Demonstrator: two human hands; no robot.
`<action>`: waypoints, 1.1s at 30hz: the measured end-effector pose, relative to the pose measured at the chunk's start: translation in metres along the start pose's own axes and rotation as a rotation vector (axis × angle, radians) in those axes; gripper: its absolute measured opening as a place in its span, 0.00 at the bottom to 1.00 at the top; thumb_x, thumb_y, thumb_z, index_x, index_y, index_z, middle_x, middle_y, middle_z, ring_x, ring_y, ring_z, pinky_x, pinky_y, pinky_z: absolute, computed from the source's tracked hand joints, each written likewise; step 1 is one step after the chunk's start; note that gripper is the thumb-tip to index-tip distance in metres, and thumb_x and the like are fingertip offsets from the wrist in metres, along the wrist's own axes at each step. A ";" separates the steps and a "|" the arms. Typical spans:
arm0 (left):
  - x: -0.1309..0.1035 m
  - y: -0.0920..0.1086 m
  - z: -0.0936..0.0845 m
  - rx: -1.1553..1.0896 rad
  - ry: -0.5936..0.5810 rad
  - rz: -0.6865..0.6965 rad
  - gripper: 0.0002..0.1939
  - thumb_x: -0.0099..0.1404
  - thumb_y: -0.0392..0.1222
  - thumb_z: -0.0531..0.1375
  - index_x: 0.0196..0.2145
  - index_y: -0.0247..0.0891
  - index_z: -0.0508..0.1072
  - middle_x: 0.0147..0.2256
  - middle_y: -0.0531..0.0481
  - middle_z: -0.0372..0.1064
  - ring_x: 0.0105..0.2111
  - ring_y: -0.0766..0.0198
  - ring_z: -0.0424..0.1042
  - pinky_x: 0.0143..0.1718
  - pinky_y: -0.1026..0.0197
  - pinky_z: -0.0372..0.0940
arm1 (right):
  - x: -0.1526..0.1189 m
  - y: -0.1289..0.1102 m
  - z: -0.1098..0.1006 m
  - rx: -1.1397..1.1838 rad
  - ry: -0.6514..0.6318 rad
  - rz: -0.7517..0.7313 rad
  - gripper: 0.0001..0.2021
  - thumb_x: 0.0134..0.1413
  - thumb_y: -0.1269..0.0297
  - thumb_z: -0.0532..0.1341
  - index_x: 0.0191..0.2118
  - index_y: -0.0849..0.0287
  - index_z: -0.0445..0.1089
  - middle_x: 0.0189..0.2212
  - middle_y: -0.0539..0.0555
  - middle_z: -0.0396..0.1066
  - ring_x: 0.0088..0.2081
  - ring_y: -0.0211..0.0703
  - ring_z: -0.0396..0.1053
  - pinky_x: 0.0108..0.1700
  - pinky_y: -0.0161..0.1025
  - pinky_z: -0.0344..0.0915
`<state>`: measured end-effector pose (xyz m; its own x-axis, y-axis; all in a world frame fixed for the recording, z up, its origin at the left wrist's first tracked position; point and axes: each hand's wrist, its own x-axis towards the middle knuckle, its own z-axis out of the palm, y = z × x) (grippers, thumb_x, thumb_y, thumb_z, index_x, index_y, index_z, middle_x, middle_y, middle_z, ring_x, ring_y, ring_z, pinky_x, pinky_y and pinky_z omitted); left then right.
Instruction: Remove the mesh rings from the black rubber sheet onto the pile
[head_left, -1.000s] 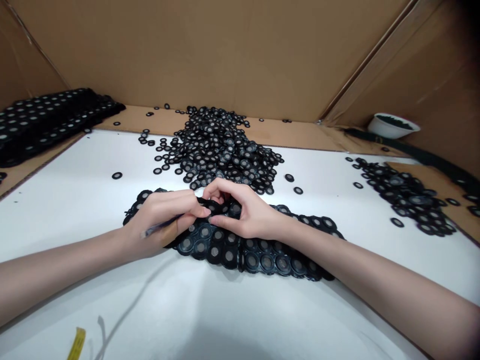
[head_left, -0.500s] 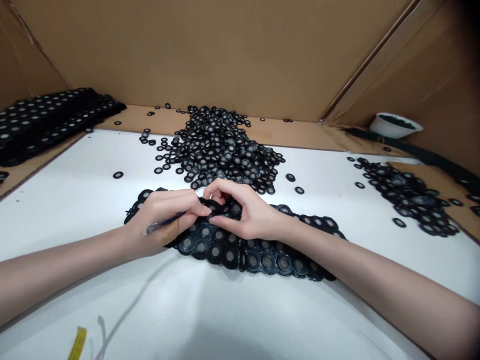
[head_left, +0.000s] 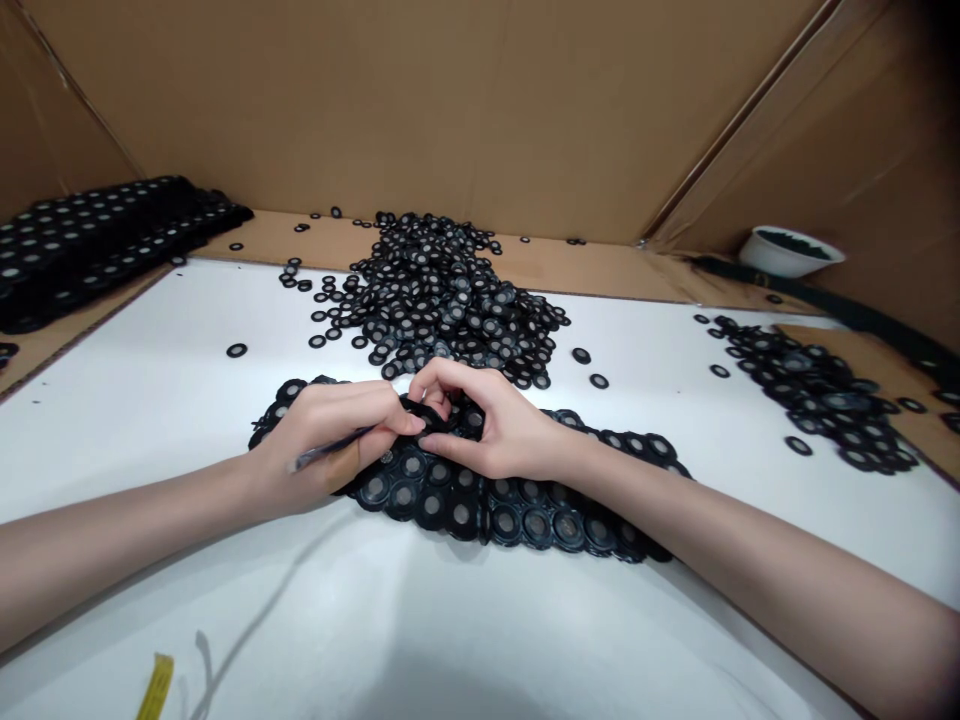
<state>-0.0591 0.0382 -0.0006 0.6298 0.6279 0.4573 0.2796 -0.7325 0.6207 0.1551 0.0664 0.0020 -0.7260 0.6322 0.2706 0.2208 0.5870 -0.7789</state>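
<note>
A black rubber sheet [head_left: 525, 515] of joined rings with mesh centres lies flat on the white table [head_left: 150, 420] in front of me. My left hand [head_left: 330, 440] rests on its left end and grips a thin pen-like tool [head_left: 319, 453] whose tip points at the sheet. My right hand [head_left: 487, 425] presses on the sheet's middle, thumb and fingers pinching one black ring [head_left: 429, 412] at the spot where both hands meet. The ring itself is mostly hidden by fingers.
A big heap of loose black rings [head_left: 442, 300] lies just behind the hands. A smaller heap [head_left: 817, 390] sits at the right. Stacked black sheets [head_left: 82, 245] lie at the far left. A white bowl [head_left: 787, 250] stands far right. Cardboard walls [head_left: 450, 100] enclose the table. A yellow scrap [head_left: 154, 688] lies near.
Almost nothing has moved. My right fingers have curled slightly tighter over the ring where the hands meet; both arms stay where they were.
</note>
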 end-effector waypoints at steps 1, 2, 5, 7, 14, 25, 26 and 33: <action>0.000 0.000 0.000 0.003 -0.001 -0.001 0.07 0.64 0.29 0.54 0.37 0.36 0.70 0.29 0.52 0.67 0.29 0.71 0.64 0.31 0.69 0.58 | 0.000 0.000 0.000 0.003 -0.001 0.001 0.15 0.44 0.76 0.61 0.40 0.58 0.61 0.31 0.49 0.61 0.33 0.37 0.59 0.36 0.36 0.60; 0.000 0.000 0.000 0.004 -0.003 -0.001 0.07 0.64 0.28 0.54 0.37 0.35 0.70 0.29 0.52 0.67 0.29 0.71 0.64 0.31 0.70 0.58 | 0.000 0.000 0.000 0.006 -0.001 0.002 0.15 0.44 0.76 0.61 0.40 0.59 0.61 0.31 0.49 0.61 0.33 0.37 0.59 0.36 0.35 0.60; 0.000 -0.001 0.001 -0.006 -0.006 0.001 0.08 0.64 0.28 0.54 0.37 0.36 0.70 0.30 0.52 0.68 0.29 0.71 0.65 0.32 0.70 0.58 | 0.000 0.001 0.000 0.014 0.001 0.000 0.15 0.44 0.76 0.61 0.40 0.59 0.61 0.31 0.49 0.61 0.32 0.37 0.59 0.36 0.35 0.60; 0.001 -0.001 0.001 -0.009 -0.004 0.003 0.08 0.64 0.28 0.54 0.38 0.36 0.70 0.30 0.52 0.68 0.29 0.71 0.65 0.32 0.70 0.59 | 0.000 0.001 0.001 0.017 0.002 -0.002 0.15 0.44 0.76 0.61 0.40 0.59 0.61 0.31 0.48 0.61 0.32 0.37 0.58 0.36 0.35 0.59; 0.000 0.000 0.000 -0.002 -0.002 0.004 0.07 0.64 0.29 0.54 0.38 0.36 0.70 0.30 0.52 0.68 0.29 0.71 0.66 0.31 0.69 0.59 | 0.001 0.000 0.001 0.026 0.002 -0.004 0.15 0.44 0.77 0.61 0.40 0.60 0.62 0.29 0.48 0.59 0.31 0.36 0.57 0.34 0.35 0.58; 0.001 0.000 0.001 -0.009 -0.001 -0.035 0.06 0.64 0.29 0.54 0.36 0.36 0.70 0.29 0.52 0.68 0.28 0.71 0.66 0.30 0.69 0.60 | 0.001 0.000 0.001 0.028 0.008 -0.016 0.15 0.43 0.78 0.61 0.39 0.62 0.63 0.28 0.47 0.59 0.30 0.35 0.57 0.33 0.34 0.57; 0.000 0.001 0.001 -0.010 0.000 -0.045 0.06 0.64 0.29 0.54 0.36 0.36 0.70 0.29 0.52 0.68 0.28 0.71 0.66 0.30 0.69 0.60 | 0.000 0.000 0.001 0.030 0.007 -0.014 0.15 0.43 0.78 0.61 0.39 0.61 0.63 0.28 0.47 0.59 0.30 0.35 0.57 0.33 0.34 0.58; 0.001 0.002 0.000 0.020 0.002 -0.082 0.06 0.64 0.30 0.54 0.35 0.35 0.70 0.28 0.53 0.68 0.26 0.73 0.65 0.29 0.70 0.59 | 0.000 0.000 0.001 0.033 0.017 -0.001 0.13 0.44 0.76 0.62 0.39 0.61 0.64 0.28 0.47 0.60 0.31 0.35 0.59 0.35 0.34 0.59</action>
<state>-0.0578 0.0371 0.0010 0.6024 0.6869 0.4066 0.3449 -0.6834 0.6435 0.1545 0.0662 0.0015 -0.7152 0.6401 0.2806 0.1983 0.5708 -0.7968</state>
